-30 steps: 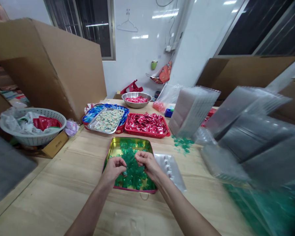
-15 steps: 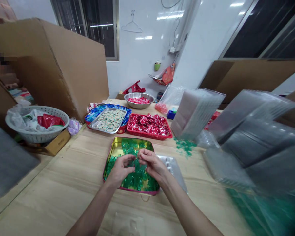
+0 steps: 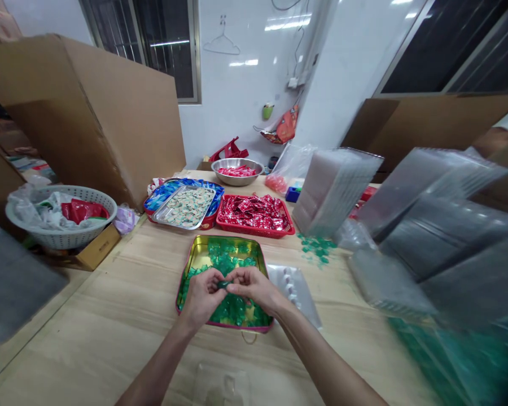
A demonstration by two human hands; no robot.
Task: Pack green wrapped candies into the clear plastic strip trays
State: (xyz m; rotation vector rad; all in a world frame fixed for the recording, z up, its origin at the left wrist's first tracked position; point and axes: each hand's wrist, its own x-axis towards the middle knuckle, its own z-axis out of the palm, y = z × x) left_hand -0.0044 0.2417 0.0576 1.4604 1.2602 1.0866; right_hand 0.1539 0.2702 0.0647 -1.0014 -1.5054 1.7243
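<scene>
Holding now: left hand (image 3: pixel 203 293) & right hand (image 3: pixel 254 286) meet fingertip to fingertip, both pinched on one small green piece (image 3: pixel 223 284), just above the near half of the gold tin (image 3: pixel 195 254).
Hand state: both closed on that piece; nothing else in either.
Nearer than tin: clear blister tray (image 3: pixel 222 386) lies flat on the surface (image 3: pixel 110 316), at the pic's bottom edge, blurred.
In tin: loose heap of green pieces, mostly at the near & right side; far-left corner bare gold.
Right of tin: 2nd clear tray (image 3: pixel 294 287), touching the tin's edge or nearly, can't tell.
Step in hand (judged): working a single piece betw. the fingers, sorting or separating.
Next move calls for: fine fingertip control, piece is tiny & slippery-looking; keep it over the tin.
Beyond tin, right: scattered green bits (image 3: pixel 317 248), then stacked clear trays (image 3: pixel 334 189).
Beyond tin, centre: red tray (image 3: pixel 254 213) of red packets; left of it a metal tray (image 3: pixel 186 206) of pale pieces.
Farthest: steel bowl (image 3: pixel 237 169); far left of tin, white basket (image 3: pixel 61 217).
</scene>
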